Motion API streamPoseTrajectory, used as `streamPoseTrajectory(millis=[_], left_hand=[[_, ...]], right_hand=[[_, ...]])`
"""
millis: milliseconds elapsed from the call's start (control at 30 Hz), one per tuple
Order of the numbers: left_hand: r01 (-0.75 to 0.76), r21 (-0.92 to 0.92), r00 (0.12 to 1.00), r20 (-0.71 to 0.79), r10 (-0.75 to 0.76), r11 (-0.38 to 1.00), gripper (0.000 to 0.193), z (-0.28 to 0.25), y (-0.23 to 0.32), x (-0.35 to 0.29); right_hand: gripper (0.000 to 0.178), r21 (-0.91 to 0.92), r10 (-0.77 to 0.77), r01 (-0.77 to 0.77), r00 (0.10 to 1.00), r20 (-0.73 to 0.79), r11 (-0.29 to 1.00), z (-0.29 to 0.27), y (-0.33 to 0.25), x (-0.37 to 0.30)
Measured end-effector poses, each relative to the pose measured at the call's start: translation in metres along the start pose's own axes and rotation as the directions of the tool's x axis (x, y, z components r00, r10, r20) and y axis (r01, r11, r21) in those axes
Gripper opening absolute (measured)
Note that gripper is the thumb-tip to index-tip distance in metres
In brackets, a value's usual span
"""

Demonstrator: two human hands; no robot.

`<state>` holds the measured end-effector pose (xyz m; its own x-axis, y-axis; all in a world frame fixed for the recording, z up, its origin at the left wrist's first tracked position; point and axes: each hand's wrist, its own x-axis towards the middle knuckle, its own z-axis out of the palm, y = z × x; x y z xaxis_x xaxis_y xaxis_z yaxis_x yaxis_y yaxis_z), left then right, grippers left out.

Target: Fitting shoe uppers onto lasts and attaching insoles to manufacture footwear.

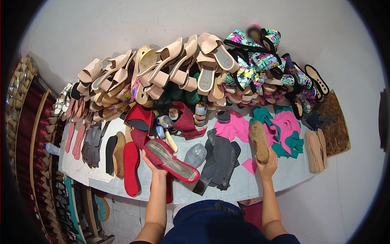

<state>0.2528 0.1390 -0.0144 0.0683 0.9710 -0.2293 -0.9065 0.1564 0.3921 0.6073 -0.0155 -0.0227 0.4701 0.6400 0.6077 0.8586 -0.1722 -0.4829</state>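
The left hand [155,165] grips a red slipper [175,162] by its side, just above the near part of the counter [156,191], with a greyish surface inside its red rim turned up toward the camera and its long end slanting down to the right. The right hand [268,164] is closed around the lower end of a brown shoe last [258,140], which stands roughly upright in front of the pink pieces [233,126] and green pieces [290,147]. The two held things are well apart; between them lie a grey rounded stone [196,155] and, just to its right, an overlapping heap of dark grey pieces [223,160]. A small pink scrap [250,166] sits between that heap and the right hand. To the left of the slipper lies a long red sole [131,170], with a tan sole [119,154] and a black sole [110,154] side by side beyond it, then grey straps [92,145] farther left. At the right end, beige insoles [315,152] are stacked near a brown board [336,124]. Along the back, beige heeled sandals [178,61] pile up beside floral-patterned sandals [252,63], against a pale wall [142,20].
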Motion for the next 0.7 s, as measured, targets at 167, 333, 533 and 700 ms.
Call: streamPoseTrajectory(millis=[167, 333, 533, 700], left_hand=[[0.128, -0.107, 0.989, 0.084, -0.119, 0.986, 0.072, -0.022, -0.013, -0.001], [0.227, -0.107, 0.957, 0.211, -0.201, 0.968, 0.075, -0.012, -0.022, -0.006], [0.418, -0.228, 0.893, 0.283, -0.351, 0.88, 0.072, -0.018, -0.032, -0.001], [0.347, -0.11, 0.919, 0.239, -0.314, 0.932, 0.073, -0.02, -0.027, 0.006]], right_hand=[[0.069, -0.25, -0.35, 0.384, 0.921, 0.171, 0.889, 0.01, 0.038, -0.031], [0.072, -0.073, -0.151, 0.163, 0.977, 0.153, 0.984, 0.022, 0.027, -0.05], [0.047, -0.059, 0.038, -0.018, 0.932, 0.361, 0.998, 0.023, 0.005, -0.05], [0.037, -0.16, 0.064, -0.03, 0.976, 0.21, 0.987, 0.035, -0.021, -0.037]])
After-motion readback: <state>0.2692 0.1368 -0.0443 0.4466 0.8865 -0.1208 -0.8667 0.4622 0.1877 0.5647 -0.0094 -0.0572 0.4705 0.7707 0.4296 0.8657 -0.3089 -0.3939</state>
